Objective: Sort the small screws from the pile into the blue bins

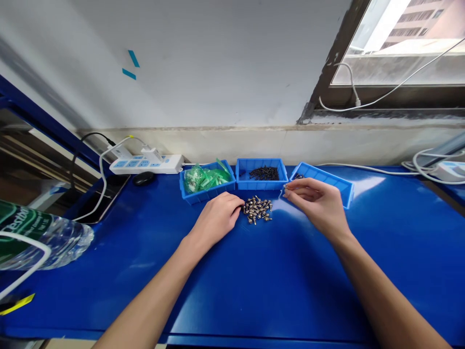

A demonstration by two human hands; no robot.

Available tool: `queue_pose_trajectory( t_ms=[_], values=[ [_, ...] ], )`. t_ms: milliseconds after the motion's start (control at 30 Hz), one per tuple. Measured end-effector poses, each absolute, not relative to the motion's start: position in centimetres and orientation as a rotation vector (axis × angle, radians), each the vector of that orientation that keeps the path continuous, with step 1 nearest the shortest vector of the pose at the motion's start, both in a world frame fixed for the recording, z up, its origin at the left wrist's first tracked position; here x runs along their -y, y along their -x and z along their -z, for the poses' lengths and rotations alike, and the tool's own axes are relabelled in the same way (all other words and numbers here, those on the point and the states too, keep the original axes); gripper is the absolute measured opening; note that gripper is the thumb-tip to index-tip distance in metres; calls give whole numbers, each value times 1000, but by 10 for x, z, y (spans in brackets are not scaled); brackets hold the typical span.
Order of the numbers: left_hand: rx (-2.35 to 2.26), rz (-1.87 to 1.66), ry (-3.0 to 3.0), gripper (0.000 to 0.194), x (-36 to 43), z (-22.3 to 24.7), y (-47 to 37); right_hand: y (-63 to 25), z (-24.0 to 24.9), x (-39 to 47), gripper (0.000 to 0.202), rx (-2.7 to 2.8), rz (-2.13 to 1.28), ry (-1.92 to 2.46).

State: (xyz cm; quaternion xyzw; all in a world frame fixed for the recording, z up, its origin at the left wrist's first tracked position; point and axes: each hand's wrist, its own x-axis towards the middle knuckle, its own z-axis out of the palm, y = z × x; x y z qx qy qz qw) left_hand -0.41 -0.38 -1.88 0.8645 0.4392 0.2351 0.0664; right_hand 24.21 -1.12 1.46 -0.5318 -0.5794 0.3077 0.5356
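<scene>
Several small brass-coloured metal fittings (258,208) lie in a loose pile on the blue table. My left hand (220,215) rests at the pile's left edge, thumb and fingers closed together; what is between the fingertips is hidden. Over the near left corner of the right blue bin (332,186), my right hand (319,201) is in a pinch. A tiny pale item shows at its fingertips, too small to name. Part of that bin's contents, a few dark small pieces (298,176), shows behind the fingers.
The middle blue bin (261,185) holds black screws (265,173). Green-tinted plastic bags (207,177) fill the left bin (209,195). A power strip (163,165), a black mouse-like object (143,178) and a large water bottle (47,237) stand left. Cables run along the wall.
</scene>
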Motion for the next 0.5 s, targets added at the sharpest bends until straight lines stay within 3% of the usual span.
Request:
queue_pose_trajectory(
  t_ms=[267, 400, 500],
  values=[
    [-1433, -799, -2407, 13, 4, 15, 1, -243, -20, 11, 29, 1089, -342, 1306],
    [-1274, -1090, -2030, 7, 7, 10, -6, -235, -15, 15, 19, 1374, -423, 1199],
    [-1122, -1196, -1782, 18, 9, 6, -11, -226, -11, 19, 16, 1597, -613, 1169]
  ],
)
